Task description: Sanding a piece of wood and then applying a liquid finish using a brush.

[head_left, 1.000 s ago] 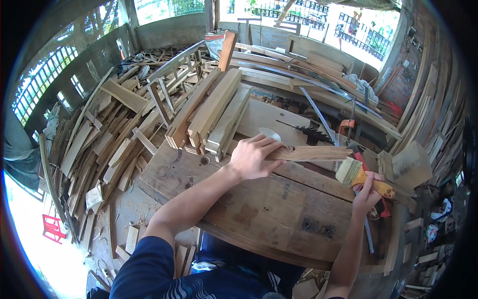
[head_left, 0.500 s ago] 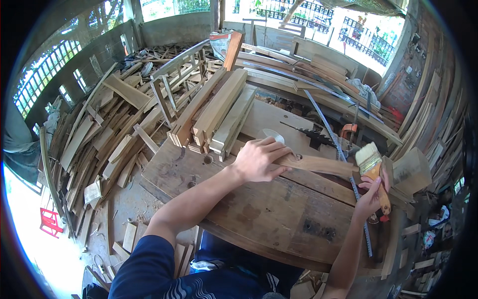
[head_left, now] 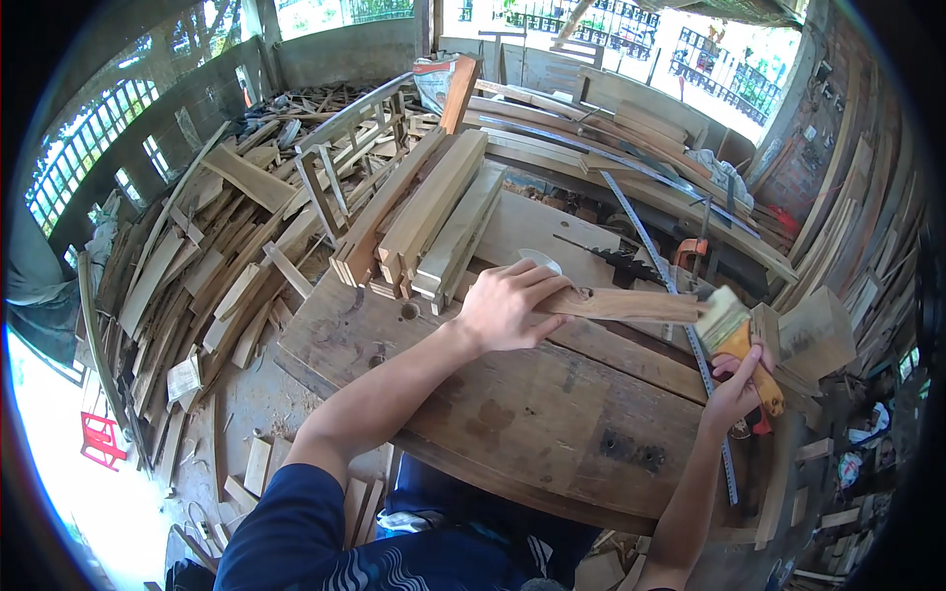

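My left hand (head_left: 517,307) is closed around the left end of a short brown wooden piece (head_left: 636,304), held above the workbench (head_left: 493,424). My right hand (head_left: 737,389) grips a wide paintbrush (head_left: 734,340) by its orange-brown handle, with the pale bristles pointing up and left. The bristles are at the right end of the wooden piece and look to be touching it. Just behind my left hand shows a pale round disc (head_left: 540,260), partly hidden. A long metal ruler (head_left: 702,355) lies across the bench, passing behind the wooden piece.
Stacked planks (head_left: 434,212) rest on the bench's far left. A toothed dark blade (head_left: 621,260) and an orange clamp (head_left: 693,252) are beyond the wooden piece. A wood block (head_left: 818,335) stands at right. Scrap wood (head_left: 197,266) is heaped at left; a red stool (head_left: 101,440) stands on the floor.
The wooden piece's right end has risen and swung away from me, now more level. The brush has tilted left, its bristles coming to that end. My left hand has barely shifted.
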The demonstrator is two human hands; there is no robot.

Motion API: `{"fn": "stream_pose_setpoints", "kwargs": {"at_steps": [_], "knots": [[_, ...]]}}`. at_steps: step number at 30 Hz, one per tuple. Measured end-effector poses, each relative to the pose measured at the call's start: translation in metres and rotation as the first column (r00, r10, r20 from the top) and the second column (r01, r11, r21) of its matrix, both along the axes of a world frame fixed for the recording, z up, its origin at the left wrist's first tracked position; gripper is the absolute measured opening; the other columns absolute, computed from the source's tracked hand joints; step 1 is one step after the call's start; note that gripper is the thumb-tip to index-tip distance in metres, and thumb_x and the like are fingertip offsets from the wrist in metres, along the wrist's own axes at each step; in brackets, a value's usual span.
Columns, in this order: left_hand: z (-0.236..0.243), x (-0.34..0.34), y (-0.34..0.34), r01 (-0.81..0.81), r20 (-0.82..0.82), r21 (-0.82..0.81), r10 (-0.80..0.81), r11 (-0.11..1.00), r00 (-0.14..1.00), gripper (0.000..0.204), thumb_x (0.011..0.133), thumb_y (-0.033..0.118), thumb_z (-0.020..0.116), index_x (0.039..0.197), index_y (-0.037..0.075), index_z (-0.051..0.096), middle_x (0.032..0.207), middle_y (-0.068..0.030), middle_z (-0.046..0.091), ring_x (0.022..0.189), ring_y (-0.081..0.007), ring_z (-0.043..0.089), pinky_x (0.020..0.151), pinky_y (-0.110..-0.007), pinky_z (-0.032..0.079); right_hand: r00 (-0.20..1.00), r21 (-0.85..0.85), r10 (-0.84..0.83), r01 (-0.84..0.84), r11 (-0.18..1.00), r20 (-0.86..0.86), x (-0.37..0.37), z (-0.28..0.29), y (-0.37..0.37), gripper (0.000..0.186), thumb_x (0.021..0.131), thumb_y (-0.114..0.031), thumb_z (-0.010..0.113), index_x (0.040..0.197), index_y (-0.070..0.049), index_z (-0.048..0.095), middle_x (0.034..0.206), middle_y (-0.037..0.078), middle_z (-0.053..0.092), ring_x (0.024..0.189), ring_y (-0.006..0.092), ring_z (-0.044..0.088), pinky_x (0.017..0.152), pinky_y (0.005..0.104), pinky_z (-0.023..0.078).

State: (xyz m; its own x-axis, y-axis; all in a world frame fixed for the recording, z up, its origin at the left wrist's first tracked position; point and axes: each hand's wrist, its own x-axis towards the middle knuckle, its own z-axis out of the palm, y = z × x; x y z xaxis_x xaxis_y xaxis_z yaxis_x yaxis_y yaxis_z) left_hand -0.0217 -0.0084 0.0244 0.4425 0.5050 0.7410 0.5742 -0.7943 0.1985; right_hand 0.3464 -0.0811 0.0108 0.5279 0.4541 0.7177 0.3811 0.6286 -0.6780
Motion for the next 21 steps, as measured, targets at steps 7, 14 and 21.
{"fn": "stream_pose_setpoints", "kwargs": {"at_steps": [7,14,21], "knots": [[0.002,0.004,-0.002,0.004,-0.120,-0.062,-0.012,0.998,0.993,0.044,0.083,0.039,0.084,0.114,0.008,0.077,0.109,-0.0040,0.077,0.096,-0.0239,0.074,0.080,-0.036,0.063,1.000,-0.108,-0.002,0.003,0.994,0.011,0.012,-0.004,-0.001,0.026,0.114,-0.018,0.052,0.107,0.002,0.067,0.074,0.001,0.061,0.056,0.0072,0.054,0.055,0.0224,0.043],[0.001,0.003,-0.001,0.040,-0.077,-0.075,-0.046,0.996,0.996,0.044,0.084,0.039,0.084,0.114,0.008,0.077,0.106,-0.0035,0.076,0.095,-0.0237,0.074,0.077,-0.036,0.063,1.000,-0.137,-0.011,0.008,0.991,-0.016,0.011,-0.003,0.000,0.026,0.113,-0.019,0.054,0.105,0.000,0.068,0.075,-0.001,0.060,0.055,0.0037,0.051,0.050,0.0207,0.039],[-0.004,0.001,-0.002,0.056,-0.155,-0.105,-0.072,0.993,0.985,0.045,0.088,0.045,0.077,0.116,0.010,0.074,0.104,-0.0028,0.073,0.099,-0.0229,0.071,0.075,-0.037,0.062,0.995,-0.131,-0.099,0.098,0.986,-0.002,0.004,0.001,0.002,0.024,0.113,-0.018,0.053,0.111,0.003,0.065,0.086,0.003,0.063,0.053,0.0053,0.048,0.050,0.0199,0.040]]}}
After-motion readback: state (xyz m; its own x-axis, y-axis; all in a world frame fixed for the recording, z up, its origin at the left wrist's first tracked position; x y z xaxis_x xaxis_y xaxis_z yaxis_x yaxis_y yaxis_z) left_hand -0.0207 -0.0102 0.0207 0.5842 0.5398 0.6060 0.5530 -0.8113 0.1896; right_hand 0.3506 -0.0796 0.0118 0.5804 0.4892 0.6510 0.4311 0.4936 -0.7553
